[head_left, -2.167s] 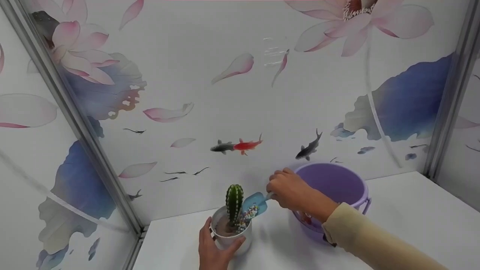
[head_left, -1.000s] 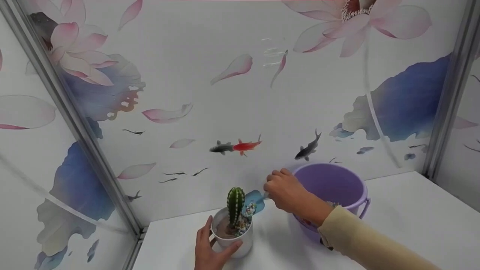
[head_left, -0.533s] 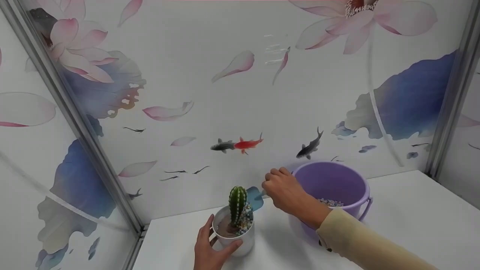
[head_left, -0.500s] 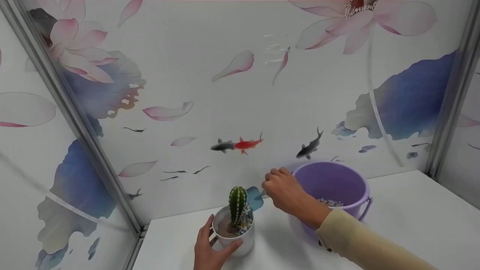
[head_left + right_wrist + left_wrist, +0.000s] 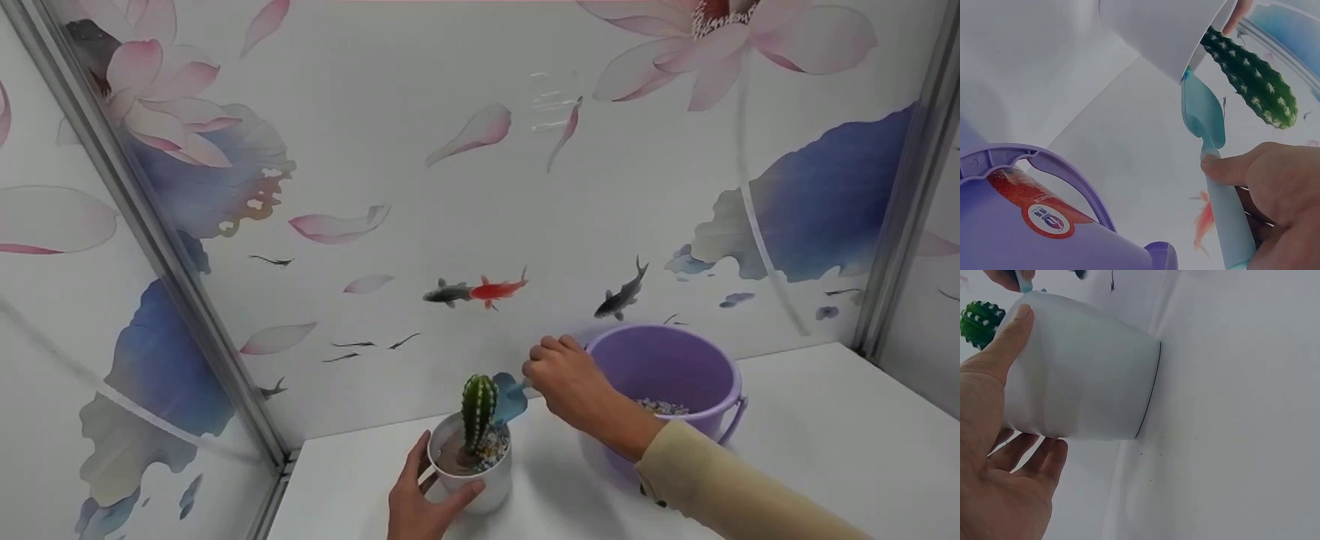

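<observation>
A white flower pot (image 5: pixel 491 489) stands on the white table, with a green cactus (image 5: pixel 478 409) upright in it. My left hand (image 5: pixel 426 495) holds the pot from the left, thumb on the near side and fingers around the far side. Brownish soil shows on the pot's left, and multicoloured pebbles (image 5: pixel 493 448) lie right of the cactus. My right hand (image 5: pixel 574 386) grips the handle of a light blue trowel (image 5: pixel 1204 109). Its blade is tilted at the pot's right rim, beside the cactus. I see no pebbles on the visible part of the blade.
Right of the pot stands a purple bucket (image 5: pixel 652 360) with more pebbles (image 5: pixel 663 406) inside. My right forearm passes in front of it. The bucket's handle (image 5: pixel 1081 183) hangs at its side. A printed wall panel (image 5: pixel 360 150) rises behind the table.
Pebbles that lay on the trowel's blade have slid into the pot, and the blade has tipped up. The pot has shifted slightly right, while my left hand keeps hold of it.
</observation>
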Motion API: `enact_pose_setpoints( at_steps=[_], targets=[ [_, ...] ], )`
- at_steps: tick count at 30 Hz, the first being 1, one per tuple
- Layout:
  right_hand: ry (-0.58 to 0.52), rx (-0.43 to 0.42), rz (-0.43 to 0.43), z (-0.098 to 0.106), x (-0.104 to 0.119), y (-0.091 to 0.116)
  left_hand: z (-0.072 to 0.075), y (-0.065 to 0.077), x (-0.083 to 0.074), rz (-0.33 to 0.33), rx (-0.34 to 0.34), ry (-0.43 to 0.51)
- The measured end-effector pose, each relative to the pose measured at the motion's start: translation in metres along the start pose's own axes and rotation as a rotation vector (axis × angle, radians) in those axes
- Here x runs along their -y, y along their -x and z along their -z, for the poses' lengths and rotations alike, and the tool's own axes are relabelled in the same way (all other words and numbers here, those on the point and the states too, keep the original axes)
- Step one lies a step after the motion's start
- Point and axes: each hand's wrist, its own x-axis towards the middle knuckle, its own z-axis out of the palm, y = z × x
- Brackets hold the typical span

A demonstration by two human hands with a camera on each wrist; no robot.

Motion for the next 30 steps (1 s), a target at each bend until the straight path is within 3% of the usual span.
enact_pose_setpoints(
  at_steps=[17,25,30],
  targets=[
    [-0.044,0.0,-0.047,0.006,-0.009,0.005,-0.003,-0.001,0.003,-0.006,0.01,0.017],
    [-0.064,0.067,-0.115,0.023,-0.031,0.012,-0.001,-0.002,0.005,0.01,0.026,0.017],
    [-0.167,0.085,-0.203,0.042,-0.054,0.023,-0.001,-0.002,0.006,0.008,0.04,0.022]
  ],
)
